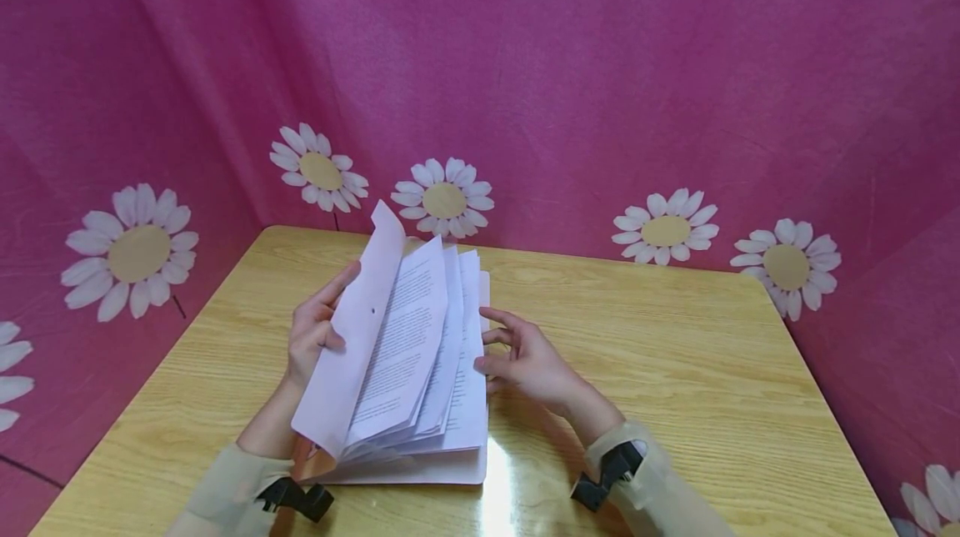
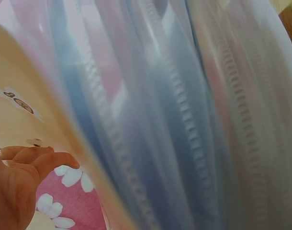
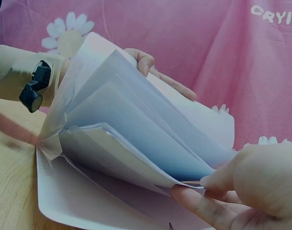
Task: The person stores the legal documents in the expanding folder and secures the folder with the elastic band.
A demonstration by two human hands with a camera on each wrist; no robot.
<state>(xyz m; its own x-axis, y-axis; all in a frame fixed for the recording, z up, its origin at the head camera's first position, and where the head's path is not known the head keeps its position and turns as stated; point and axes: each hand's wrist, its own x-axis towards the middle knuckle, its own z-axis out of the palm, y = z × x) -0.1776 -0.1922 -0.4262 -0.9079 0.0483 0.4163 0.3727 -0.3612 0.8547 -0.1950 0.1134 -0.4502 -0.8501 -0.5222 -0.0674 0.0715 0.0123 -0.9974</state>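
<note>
An expanding file folder point(image 1: 420, 472) stands partly spread on the table, with printed paper sheets point(image 1: 405, 328) fanned between its pockets. My left hand point(image 1: 307, 337) holds its raised pale cover point(image 1: 360, 320) at the left edge, thumb lying over the near face. Translucent pocket dividers point(image 2: 174, 105) fill the left wrist view, blurred, beside the peach outer face with a small cartoon print. At the folder's right side my right hand point(image 1: 536, 363) pinches the edge of a stack of sheets or pockets point(image 3: 122, 153) between thumb and fingers. Exactly which layers it holds I cannot tell.
The wooden table point(image 1: 637, 328) extends to the right and left of the folder. A pink curtain point(image 1: 555, 87) with white daisies hangs behind and along both sides. Each sleeved wrist carries a small black camera point(image 1: 611, 474).
</note>
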